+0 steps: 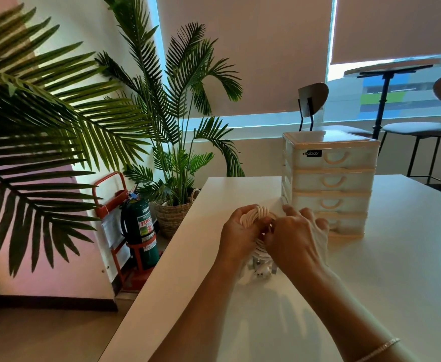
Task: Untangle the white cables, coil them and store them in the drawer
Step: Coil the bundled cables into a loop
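Observation:
My left hand [240, 231] grips a coil of white cable [256, 214] held just above the white table [371, 283]. My right hand [296, 235] pinches the cable beside the coil, fingers curled toward the left hand. More white cable with its plugs [260, 270] lies on the table under my wrists, partly hidden. A cream plastic drawer unit [329, 178] with several drawers stands just behind my right hand; all visible drawers look closed, and the lowest is partly hidden by my fingers.
The table's left edge runs diagonally past my left arm. Beyond it are palm plants [177, 142] in a woven basket, a green fire extinguisher [139, 228] on an orange stand, and a wall. Chairs [313, 103] and a round table stand behind right.

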The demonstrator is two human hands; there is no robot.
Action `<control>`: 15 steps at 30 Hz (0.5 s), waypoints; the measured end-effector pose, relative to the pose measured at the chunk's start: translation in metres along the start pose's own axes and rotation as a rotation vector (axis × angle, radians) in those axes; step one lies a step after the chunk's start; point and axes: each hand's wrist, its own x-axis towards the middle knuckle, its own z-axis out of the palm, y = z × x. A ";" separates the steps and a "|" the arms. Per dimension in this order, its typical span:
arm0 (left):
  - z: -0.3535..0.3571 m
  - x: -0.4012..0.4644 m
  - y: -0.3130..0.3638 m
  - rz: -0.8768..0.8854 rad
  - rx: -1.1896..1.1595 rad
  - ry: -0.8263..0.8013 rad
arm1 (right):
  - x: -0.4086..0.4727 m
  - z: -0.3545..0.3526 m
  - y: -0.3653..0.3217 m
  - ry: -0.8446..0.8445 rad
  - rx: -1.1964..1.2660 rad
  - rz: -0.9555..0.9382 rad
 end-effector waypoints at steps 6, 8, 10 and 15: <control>0.002 -0.002 -0.002 0.038 0.045 -0.061 | 0.006 -0.005 0.014 -0.103 0.432 0.121; 0.001 -0.002 -0.002 0.060 0.064 -0.070 | 0.007 -0.007 0.018 -0.156 0.648 0.178; -0.001 -0.002 0.000 0.090 0.061 -0.094 | 0.007 -0.011 0.020 -0.230 0.863 0.249; -0.009 -0.001 0.002 0.203 0.156 -0.173 | 0.012 -0.020 0.027 -0.321 1.174 0.370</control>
